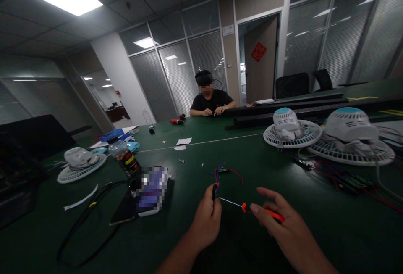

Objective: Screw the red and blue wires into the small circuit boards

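Note:
My left hand (206,217) is closed around a small black part (215,192) with wires, pinched between thumb and fingers; most of it is hidden. Red and blue wires (217,175) rise from it towards a small green circuit board (223,170) on the table just beyond. My right hand (285,221) grips an orange and black screwdriver (276,215), its index finger stretched out above the handle. The thin metal shaft points left, and its tip meets or nearly meets the part in my left hand.
White fan heads (292,133) lie face down at right, beside wired circuit boards (354,181). Another fan head (80,158), a drink bottle (124,156), a phone (121,206) and a black cable (77,219) are at left. A person (212,99) sits across the green table (176,173).

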{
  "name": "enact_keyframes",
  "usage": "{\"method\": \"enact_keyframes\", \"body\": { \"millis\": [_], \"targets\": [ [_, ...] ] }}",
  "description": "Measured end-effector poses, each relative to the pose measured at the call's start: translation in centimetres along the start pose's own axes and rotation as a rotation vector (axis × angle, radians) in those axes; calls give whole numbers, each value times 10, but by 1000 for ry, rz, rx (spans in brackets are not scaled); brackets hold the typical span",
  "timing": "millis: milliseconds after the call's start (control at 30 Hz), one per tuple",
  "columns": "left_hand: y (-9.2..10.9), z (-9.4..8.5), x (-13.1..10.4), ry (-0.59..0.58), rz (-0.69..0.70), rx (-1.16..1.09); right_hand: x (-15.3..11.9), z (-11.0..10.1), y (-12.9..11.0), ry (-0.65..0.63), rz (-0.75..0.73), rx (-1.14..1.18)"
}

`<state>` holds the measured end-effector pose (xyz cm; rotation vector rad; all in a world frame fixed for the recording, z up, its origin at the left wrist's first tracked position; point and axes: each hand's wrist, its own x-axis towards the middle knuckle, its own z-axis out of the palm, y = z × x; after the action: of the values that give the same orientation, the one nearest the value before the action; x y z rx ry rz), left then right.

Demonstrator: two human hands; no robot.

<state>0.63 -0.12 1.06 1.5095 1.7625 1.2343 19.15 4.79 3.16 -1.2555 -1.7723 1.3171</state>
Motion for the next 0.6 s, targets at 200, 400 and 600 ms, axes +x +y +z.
{"method": "enact_keyframes", "body": {
  "millis": [200,400,600],
  "targets": [
    [-1,0,1,12,-5,-2,0,0,-4,-55,136,28],
    [-4,1,2,25,-21,0,1,-1,-2,-54,104,-44],
    [-3,1,1,18,-26,-9,2,-1,-2,-69,47,-62]
  ]
}}
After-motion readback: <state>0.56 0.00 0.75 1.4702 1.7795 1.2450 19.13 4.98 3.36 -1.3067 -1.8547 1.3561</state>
